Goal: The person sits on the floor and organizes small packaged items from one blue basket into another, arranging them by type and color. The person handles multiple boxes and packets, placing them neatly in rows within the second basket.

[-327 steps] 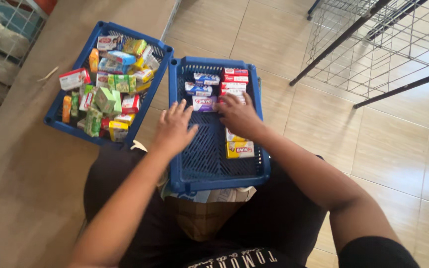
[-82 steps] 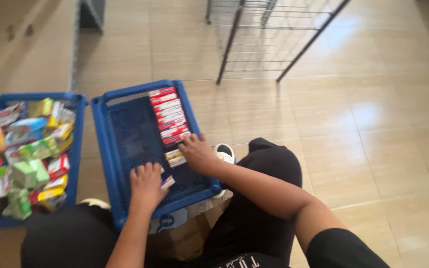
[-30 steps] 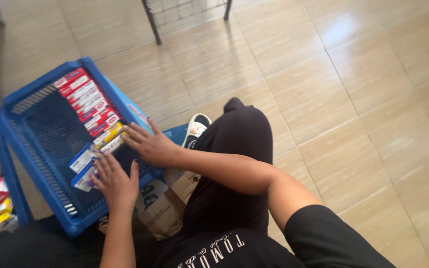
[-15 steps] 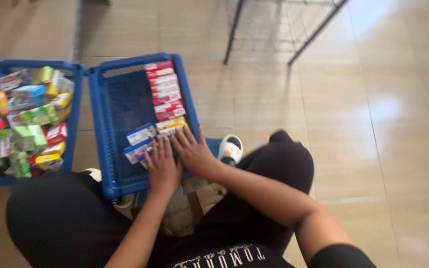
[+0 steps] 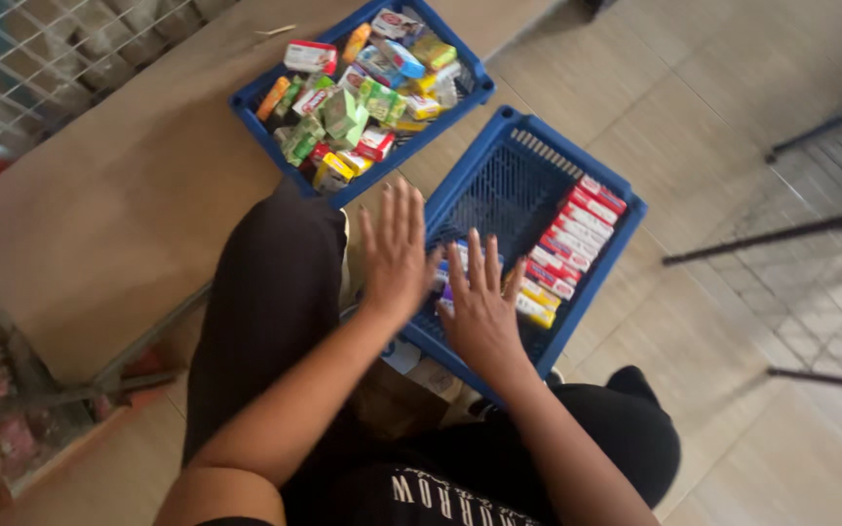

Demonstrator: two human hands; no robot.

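both hands flat, fingers spread, nothing gripped. my left hand hovers over the near left rim of the near blue basket; my right hand lies palm down over small blue-and-white boxes at its near end, mostly hidden, so i cannot tell whether it touches them. done so far, as i judge it: a tidy row of red-and-white boxes runs along the right wall, with yellow boxes at the near end of that row. the middle and far mesh floor show bare. left to do: the far blue basket, up to the left, holds a loose heap of mixed small packs, unsorted.
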